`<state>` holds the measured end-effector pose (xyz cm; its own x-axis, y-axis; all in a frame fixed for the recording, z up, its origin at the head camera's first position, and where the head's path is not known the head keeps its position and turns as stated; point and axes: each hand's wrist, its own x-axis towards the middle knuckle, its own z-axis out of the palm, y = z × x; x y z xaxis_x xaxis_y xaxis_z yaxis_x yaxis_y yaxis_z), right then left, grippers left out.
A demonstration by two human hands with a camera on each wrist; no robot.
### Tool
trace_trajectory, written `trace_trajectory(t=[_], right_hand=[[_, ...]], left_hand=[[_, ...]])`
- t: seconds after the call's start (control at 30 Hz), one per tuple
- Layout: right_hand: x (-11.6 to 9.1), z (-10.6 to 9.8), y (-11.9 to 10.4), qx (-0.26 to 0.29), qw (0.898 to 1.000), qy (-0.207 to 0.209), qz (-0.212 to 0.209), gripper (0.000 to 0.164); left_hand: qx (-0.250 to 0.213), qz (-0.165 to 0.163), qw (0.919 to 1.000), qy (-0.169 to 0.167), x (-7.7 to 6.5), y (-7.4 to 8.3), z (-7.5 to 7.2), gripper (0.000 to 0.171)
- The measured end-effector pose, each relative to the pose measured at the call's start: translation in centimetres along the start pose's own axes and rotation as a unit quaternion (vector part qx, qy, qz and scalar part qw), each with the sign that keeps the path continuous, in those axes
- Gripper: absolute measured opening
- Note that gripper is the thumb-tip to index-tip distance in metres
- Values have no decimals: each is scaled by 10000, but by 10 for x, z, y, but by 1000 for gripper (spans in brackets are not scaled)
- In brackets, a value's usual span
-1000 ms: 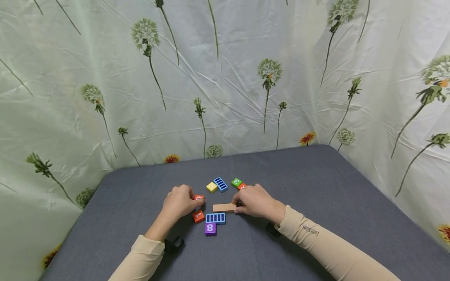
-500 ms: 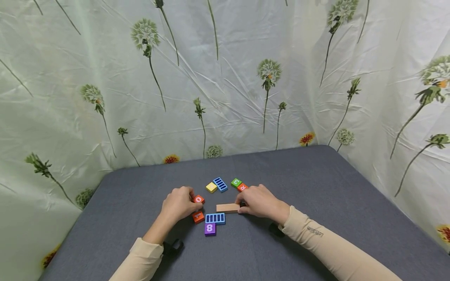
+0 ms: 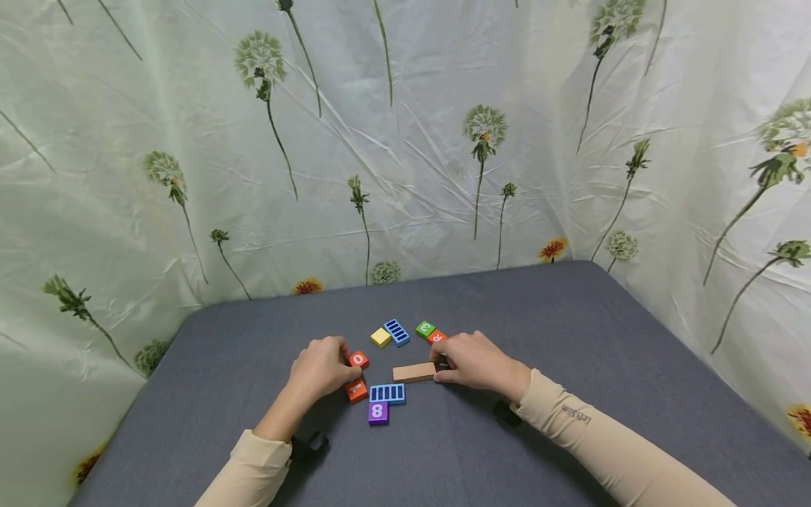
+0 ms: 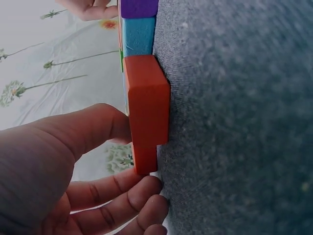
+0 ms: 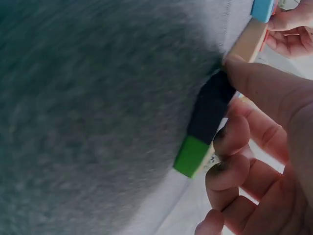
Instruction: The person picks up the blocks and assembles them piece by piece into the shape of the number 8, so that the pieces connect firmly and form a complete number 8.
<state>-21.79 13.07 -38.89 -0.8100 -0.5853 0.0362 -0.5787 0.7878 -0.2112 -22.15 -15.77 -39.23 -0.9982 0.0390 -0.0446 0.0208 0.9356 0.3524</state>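
My left hand (image 3: 321, 367) pinches the orange number block marked 0 (image 3: 357, 359). Just in front of it lies the orange block marked 1 (image 3: 356, 390), close to the thumb. At the centre of the group, the right hand (image 3: 475, 362) grips the right end of a plain wooden block (image 3: 415, 372), which is slightly tilted. A dark block (image 5: 210, 110) and a green block (image 5: 191, 155) line up beyond the right thumb in the right wrist view; from the head they are mostly hidden by the hand.
A blue barred tile (image 3: 388, 393) touches a purple block marked 8 (image 3: 378, 413) in front. Behind lie a yellow block (image 3: 381, 338), another blue barred tile (image 3: 397, 332), a green block (image 3: 425, 329) and an orange one (image 3: 436, 338). A flowered curtain (image 3: 405, 141) backs the grey table (image 3: 253, 366).
The right hand has moved to the right, and the wooden block has shifted with it and turned slightly. My left hand has drawn slightly left and toward the person, uncovering more of the 0 block.
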Motion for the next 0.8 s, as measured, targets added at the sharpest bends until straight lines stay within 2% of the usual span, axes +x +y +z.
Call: trace_trajectory(t=[0.23,0.4,0.63,0.8], right_hand=[[0,2,6,-7,9998,64,-186,21],[1,3,5,71,9998,104,-127,24],[2,0,3,-76,9996,168,-208,19],[4,-1,2,-145,9994,110,-300,18]], left_hand=[[-26,205,9998,-52,3,3,0,22],[-95,450,9989,-85,3,6,2,20],[-259,860,9959,-89,5,9,3,17],[-303,1018,9942,-156,6,12,6,17]])
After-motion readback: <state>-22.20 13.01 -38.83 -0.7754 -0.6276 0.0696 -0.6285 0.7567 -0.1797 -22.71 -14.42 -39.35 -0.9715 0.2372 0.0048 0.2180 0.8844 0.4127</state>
